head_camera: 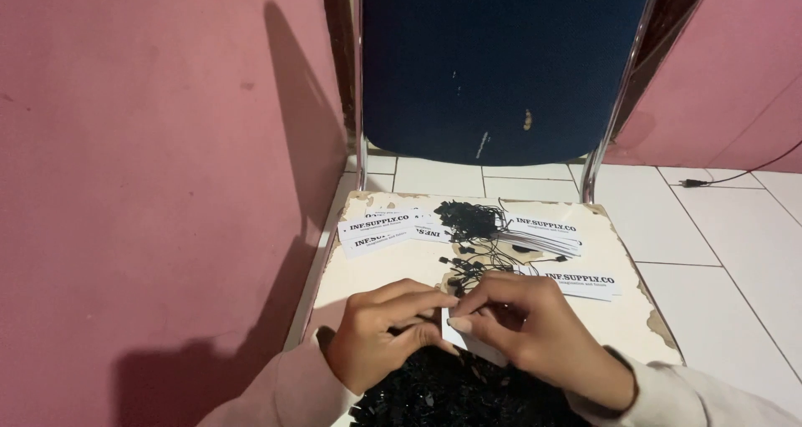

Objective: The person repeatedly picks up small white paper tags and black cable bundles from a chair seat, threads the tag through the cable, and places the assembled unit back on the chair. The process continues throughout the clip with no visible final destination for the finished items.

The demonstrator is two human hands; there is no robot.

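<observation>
Pinching one small white paper tag [458, 337] between both hands [384, 331] [535, 331] over the worn cream worktop [393, 264]; loose black string loops [472, 222] and untouched white tag stacks [547, 231] suggest plenty remains.

A plain room of a home, used as a makeshift packing corner, was suggested. Pink painted walls [150, 168] were seen at the left and upper right, white floor tiles [710, 235] at the right. A worn board [401, 268] was laid before a blue chair [501, 68], with printed tags [380, 229] and black strings [469, 220] heaped on it.
</observation>
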